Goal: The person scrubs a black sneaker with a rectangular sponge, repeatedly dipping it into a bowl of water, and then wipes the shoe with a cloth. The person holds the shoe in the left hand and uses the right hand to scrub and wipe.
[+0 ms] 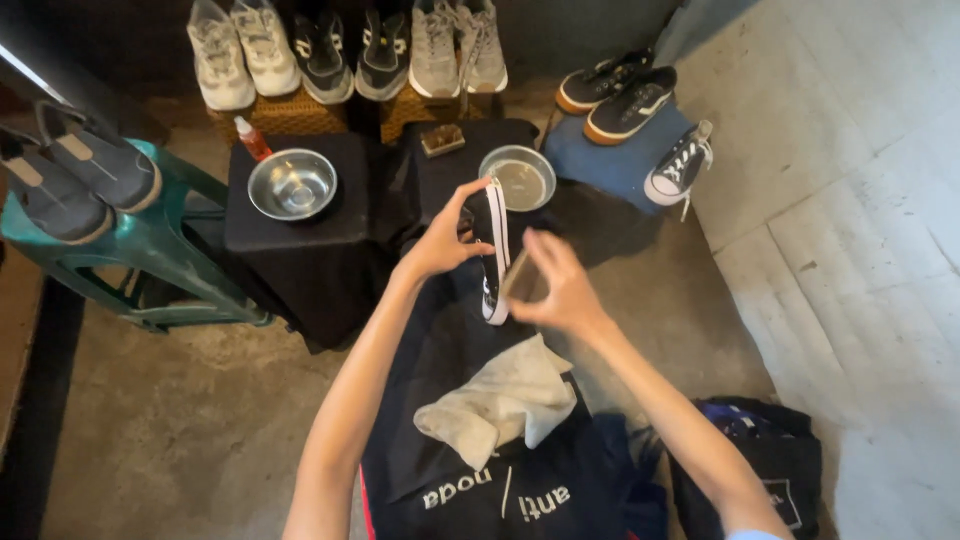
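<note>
Left grip clamps the black shoe, sole edge up; right grip holds a brush against it, over the lap cloth.

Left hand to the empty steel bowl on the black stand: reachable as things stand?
Probably not right away. The left hand is holding the black shoe, so it is occupied. The path itself looks free: nothing stands between it and the bowl, up and to its left on the stand.
</note>
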